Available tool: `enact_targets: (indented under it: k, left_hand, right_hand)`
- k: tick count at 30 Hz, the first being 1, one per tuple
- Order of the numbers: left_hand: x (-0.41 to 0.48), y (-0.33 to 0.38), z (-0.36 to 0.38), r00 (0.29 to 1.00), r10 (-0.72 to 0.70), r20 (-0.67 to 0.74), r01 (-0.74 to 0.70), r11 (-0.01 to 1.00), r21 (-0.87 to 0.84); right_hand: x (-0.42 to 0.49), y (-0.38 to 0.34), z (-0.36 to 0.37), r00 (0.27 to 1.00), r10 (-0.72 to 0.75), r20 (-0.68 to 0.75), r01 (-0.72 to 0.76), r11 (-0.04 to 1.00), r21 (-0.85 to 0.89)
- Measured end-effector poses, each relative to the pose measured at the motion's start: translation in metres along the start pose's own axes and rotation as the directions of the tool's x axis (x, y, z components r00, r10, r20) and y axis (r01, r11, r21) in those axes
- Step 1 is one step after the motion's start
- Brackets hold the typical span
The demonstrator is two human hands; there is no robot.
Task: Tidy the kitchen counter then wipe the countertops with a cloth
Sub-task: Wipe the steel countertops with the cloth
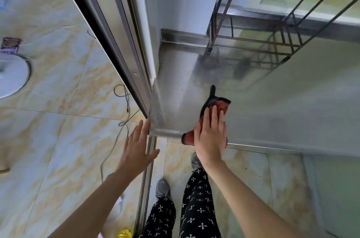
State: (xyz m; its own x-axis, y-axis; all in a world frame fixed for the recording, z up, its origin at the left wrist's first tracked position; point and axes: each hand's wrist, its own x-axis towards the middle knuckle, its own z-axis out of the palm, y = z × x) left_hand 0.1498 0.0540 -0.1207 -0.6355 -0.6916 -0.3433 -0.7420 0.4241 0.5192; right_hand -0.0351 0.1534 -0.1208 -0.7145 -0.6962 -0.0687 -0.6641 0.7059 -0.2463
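A stainless steel countertop (272, 105) fills the right half of the head view, its left end by a sliding door frame. A red cloth with a dark border (221, 104) lies on the counter's front edge. My right hand (211, 136) lies flat on the cloth, fingers spread, pressing it to the steel. My left hand (137, 148) is open, fingers apart, its fingertips touching the counter's front left corner. It holds nothing.
A dark metal wire rack (253, 42) stands on the counter at the back by the window. A sliding door track (116, 38) runs along the counter's left. On the tiled floor lie a thin cable (124, 99) and a white round base (11, 75).
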Motion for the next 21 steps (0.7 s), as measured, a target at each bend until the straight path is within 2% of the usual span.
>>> enact_targets:
  k: [3, 7, 8, 10, 12, 14, 17, 21]
  left_hand:
    - [0.000, -0.003, -0.003, 1.000, 0.001, -0.024, 0.000, 1.000, 0.019]
    - [0.003, 0.012, -0.011, 0.989, 0.115, -0.091, -0.106, 0.990, 0.098]
    - [0.006, 0.020, -0.012, 0.985, 0.141, -0.098, -0.130, 0.985, 0.111]
    - [0.013, 0.040, -0.009, 0.983, 0.162, -0.090, -0.147, 0.977, 0.155]
    - [0.020, 0.067, 0.004, 0.987, 0.146, -0.073, -0.123, 0.958, 0.259]
    - [0.024, 0.090, 0.025, 0.996, 0.077, -0.047, -0.058, 0.947, 0.316]
    - [0.046, 0.093, 0.030, 0.999, -0.026, -0.048, 0.040, 0.947, 0.318]
    - [0.082, 0.062, 0.003, 0.975, -0.035, -0.219, 0.114, 0.927, 0.358]
  right_hand:
    - [-0.013, -0.045, 0.013, 0.940, -0.320, 0.118, 0.322, 0.947, 0.000]
    - [-0.002, -0.039, 0.000, 0.838, -0.501, 0.215, 0.487, 0.866, 0.117]
    - [0.003, -0.029, -0.008, 0.837, -0.499, 0.223, 0.466, 0.865, 0.186]
    - [0.013, 0.003, -0.023, 0.918, -0.373, 0.133, 0.338, 0.914, 0.227]
    - [0.026, 0.047, -0.032, 0.989, -0.142, 0.038, 0.135, 0.980, 0.149]
    - [0.034, 0.080, -0.034, 0.999, -0.016, 0.034, 0.014, 0.998, 0.060]
    - [0.039, 0.094, -0.028, 0.998, -0.024, 0.062, 0.025, 1.000, -0.014]
    - [0.040, 0.095, -0.022, 0.998, -0.044, 0.042, 0.047, 0.997, -0.059]
